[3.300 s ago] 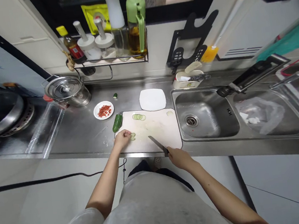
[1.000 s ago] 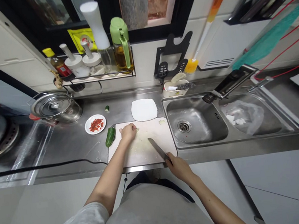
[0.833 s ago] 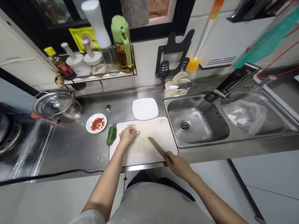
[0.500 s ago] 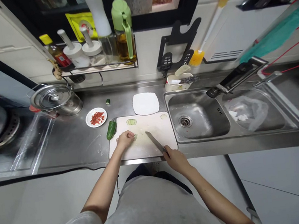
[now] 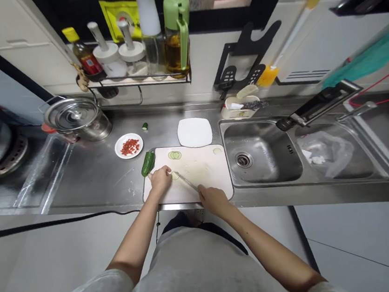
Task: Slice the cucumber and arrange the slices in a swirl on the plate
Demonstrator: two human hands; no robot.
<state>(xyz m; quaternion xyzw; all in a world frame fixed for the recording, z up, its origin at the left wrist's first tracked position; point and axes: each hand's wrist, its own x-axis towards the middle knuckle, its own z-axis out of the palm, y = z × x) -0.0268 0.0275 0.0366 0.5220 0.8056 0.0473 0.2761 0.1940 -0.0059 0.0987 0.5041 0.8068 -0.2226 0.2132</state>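
Note:
A white cutting board (image 5: pixel 204 173) lies at the counter's front edge. My left hand (image 5: pixel 160 179) rests curled on its near left part, fingers pressed on a small stack of cucumber slices (image 5: pixel 174 175). My right hand (image 5: pixel 213 199) grips the handle of a knife (image 5: pixel 187 182), and the blade points up-left with its tip against those slices. A few more cucumber slices (image 5: pixel 175 155) lie at the board's far edge, and a single slice (image 5: pixel 217 151) sits at its far right corner. A piece of green cucumber (image 5: pixel 148 163) lies beside the board's left edge.
A square white plate (image 5: pixel 195 132) sits behind the board, and a small round plate of red bits (image 5: pixel 129 146) lies to the left. A lidded steel pot (image 5: pixel 76 117) stands far left. The double sink (image 5: pixel 262 156) lies right, with a plastic bag (image 5: pixel 328 152) in its right basin.
My left hand drew back from the far edge of the board to its near left, leaving slices behind. My right hand swung the knife left until the blade met the slices under my left fingers.

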